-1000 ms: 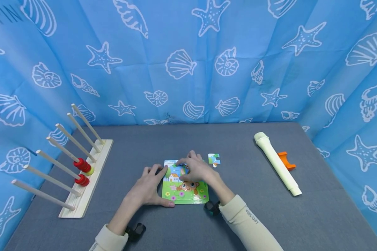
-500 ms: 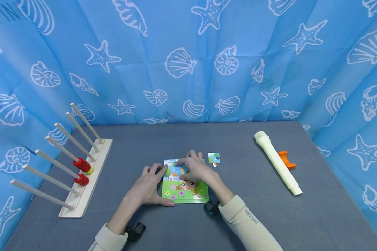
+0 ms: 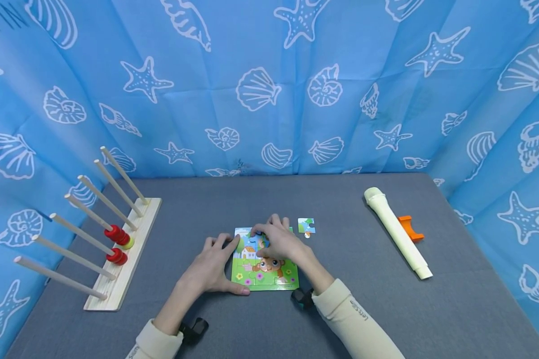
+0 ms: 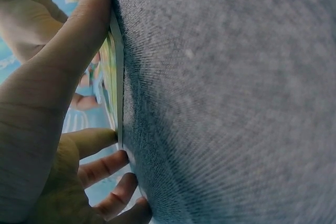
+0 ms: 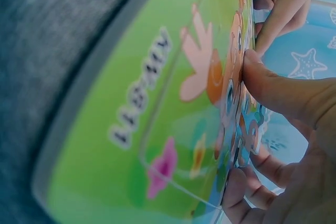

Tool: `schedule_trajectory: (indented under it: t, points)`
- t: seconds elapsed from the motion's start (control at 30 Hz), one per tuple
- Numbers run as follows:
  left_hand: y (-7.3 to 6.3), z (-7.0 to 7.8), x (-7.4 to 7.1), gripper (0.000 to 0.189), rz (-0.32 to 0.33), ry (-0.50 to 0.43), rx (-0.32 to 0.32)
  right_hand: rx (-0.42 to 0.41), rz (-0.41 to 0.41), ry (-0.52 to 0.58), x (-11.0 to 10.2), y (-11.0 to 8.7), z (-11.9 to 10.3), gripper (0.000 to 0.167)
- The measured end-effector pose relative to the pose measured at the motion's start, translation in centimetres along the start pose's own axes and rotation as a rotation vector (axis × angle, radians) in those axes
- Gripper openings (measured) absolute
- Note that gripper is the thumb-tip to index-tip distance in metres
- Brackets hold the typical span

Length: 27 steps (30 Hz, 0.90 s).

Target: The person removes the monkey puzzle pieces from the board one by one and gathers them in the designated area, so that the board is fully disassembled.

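Note:
A jigsaw puzzle [image 3: 267, 284] with a cartoon monkey, house and flowers lies on its board in the head view. My left hand [image 3: 213, 269] holds the board's left side, thumb at the front corner and index finger farther up the edge. Over the upper part reaches my right hand [image 3: 282, 243], thumb and fingers pinching a puzzle piece [image 5: 253, 134]; in the right wrist view that piece stands slightly raised from its neighbours. The hand hides much of the upper right in the head view. A loose puzzle piece [image 3: 306, 226] lies beyond the board's upper right corner.
At the left stands a wooden peg rack [image 3: 134, 249] with red and yellow beads on two pegs. A cream toy microphone [image 3: 397, 232] and an orange curved piece [image 3: 410, 229] lie at the right. Behind the grey table [image 3: 341, 319] hangs a blue shell-patterned curtain [image 3: 269, 50].
Both hands keep nearly the same place on the puzzle. The right fingers shift only slightly at the piece, and the head view tilts a little.

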<state>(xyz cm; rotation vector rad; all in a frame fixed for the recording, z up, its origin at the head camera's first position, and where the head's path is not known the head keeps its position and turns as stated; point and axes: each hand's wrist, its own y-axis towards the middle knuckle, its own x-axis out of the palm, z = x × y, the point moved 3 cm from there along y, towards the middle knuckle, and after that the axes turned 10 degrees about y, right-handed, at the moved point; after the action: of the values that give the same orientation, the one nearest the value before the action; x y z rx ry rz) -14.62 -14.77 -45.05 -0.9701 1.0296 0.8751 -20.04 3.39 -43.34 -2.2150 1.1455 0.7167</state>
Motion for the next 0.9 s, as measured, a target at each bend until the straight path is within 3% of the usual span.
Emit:
schedule_trajectory:
  t: [0.1, 0.33, 0.57, 0.9]
  points:
    - [0.02, 0.01, -0.01, 0.128, -0.001, -0.002, -0.002, -0.009, 0.001, 0.005, -0.02, -0.03, 0.02, 0.038]
    - [0.05, -0.02, 0.12, 0.128, -0.003, -0.007, -0.002, -0.024, 0.041, 0.047, -0.08, -0.17, 0.12, 0.063]
    - [0.07, -0.1, 0.13, 0.129, -0.002, -0.002, 0.002, -0.025, 0.05, 0.044, -0.14, -0.21, 0.19, 0.051]
    - [0.04, -0.05, 0.08, 0.128, -0.006, -0.003, -0.001, -0.014, 0.052, 0.02, -0.31, -0.42, 0.27, 0.055]
